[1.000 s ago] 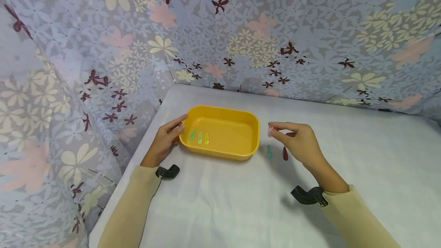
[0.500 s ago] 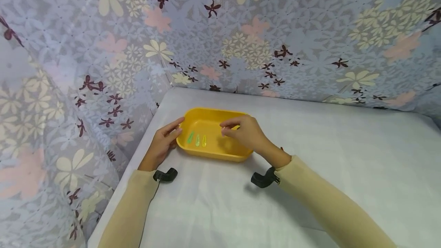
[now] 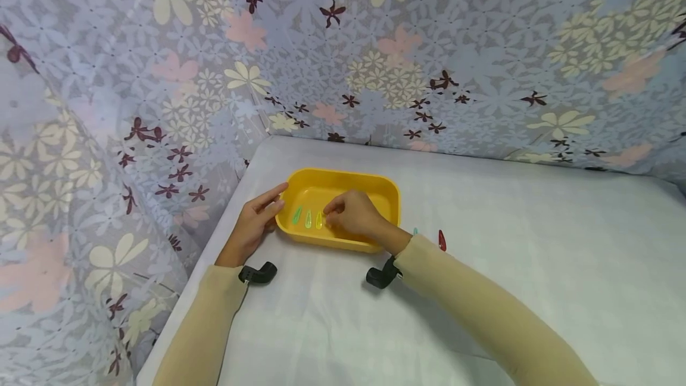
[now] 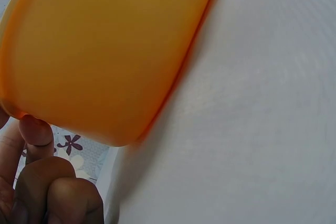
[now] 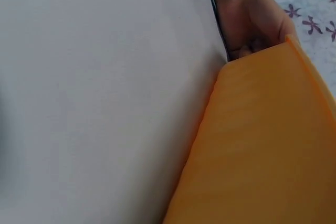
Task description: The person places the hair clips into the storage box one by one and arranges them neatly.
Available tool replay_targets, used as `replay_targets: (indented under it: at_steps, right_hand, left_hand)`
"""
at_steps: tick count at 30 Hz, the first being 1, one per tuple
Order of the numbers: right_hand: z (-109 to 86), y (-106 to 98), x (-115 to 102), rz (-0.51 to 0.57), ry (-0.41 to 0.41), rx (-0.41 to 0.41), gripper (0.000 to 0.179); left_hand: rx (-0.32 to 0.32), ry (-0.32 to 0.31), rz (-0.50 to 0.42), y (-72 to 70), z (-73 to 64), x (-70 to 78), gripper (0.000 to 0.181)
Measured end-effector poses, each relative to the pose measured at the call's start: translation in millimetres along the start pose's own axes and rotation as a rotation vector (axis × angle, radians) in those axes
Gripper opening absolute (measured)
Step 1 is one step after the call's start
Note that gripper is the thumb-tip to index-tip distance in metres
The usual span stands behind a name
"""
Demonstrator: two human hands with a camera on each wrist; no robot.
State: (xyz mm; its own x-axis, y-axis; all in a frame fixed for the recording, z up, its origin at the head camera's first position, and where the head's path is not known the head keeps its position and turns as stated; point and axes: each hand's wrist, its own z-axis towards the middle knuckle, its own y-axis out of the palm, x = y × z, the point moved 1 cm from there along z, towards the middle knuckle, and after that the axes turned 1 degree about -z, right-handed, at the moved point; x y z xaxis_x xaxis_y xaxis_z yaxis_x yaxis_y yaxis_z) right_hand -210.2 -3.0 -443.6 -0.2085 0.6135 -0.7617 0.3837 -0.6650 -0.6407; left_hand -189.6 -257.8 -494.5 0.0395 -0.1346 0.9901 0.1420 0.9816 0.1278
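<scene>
A yellow plastic tray (image 3: 348, 173) stands on the white-covered table. My left hand (image 3: 250, 225) grips its left end, thumb and forefinger at the rim; in the left wrist view other fingers curl beside the tray's wall. Inside, a green hair clip (image 3: 297, 215), a pale green hair clip (image 3: 308, 219) and a yellow hair clip (image 3: 318, 220) lie in a row at the left. My right hand (image 3: 356, 213) reaches low into the tray just right of the yellow clip, thumb and forefinger pinching a pink hair clip that the fingers mostly hide.
Right of the tray, a red hair clip (image 3: 442, 240) lies on the white cloth (image 3: 536, 243). A teal hair clip (image 3: 415, 231) shows partly from behind the right wrist. Floral fabric (image 3: 321, 46) hangs behind and to the left of the table.
My right hand has carried the pink hair clip leftward from beside the tray, over the rim and down next to the yellow clip. The left hand keeps its grip on the tray.
</scene>
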Motion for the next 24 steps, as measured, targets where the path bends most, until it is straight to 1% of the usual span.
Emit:
replay_targets:
  at_steps: [6,10,12,15,17,20,22,24]
  right_hand:
    - [4.7,3.2,-0.2,-0.058,0.015,0.007,0.011]
    - [5.9,4.4,-1.7,-0.102,0.009,-0.003,0.011]
    - [5.2,4.2,-2.9,-0.113,0.001,-0.009,0.010]
    - [2.8,1.1,-3.8,-0.099,-0.011,0.003,0.011]
    - [-0.3,-5.9,-5.8,-0.079,-0.014,0.026,0.012]
    - [-9.1,-26.7,-14.3,-0.039,-0.053,0.072,0.013]
    - [-19.3,-46.2,-21.6,-0.031,-0.113,0.105,0.014]
    - [-32.6,-66.5,-25.5,-0.046,-0.188,0.140,0.014]
  left_hand:
    - [-0.001,0.002,-0.007,-0.5,1.0,-2.0,0.049]
    - [0.001,0.000,-0.001,-1.2,0.1,-0.3,0.049]
    - [0.005,0.000,-0.001,-1.5,-0.8,0.9,0.049]
    - [0.010,-0.006,-0.001,-2.1,-2.0,2.1,0.049]
    - [0.007,-0.008,0.004,-1.7,-1.9,3.0,0.049]
    - [0.009,-0.008,0.008,-0.4,-1.3,2.9,0.049]
    - [0.013,-0.009,0.008,0.5,-1.0,1.5,0.049]
    - [0.015,-0.015,0.006,0.9,-2.1,-0.6,0.049]
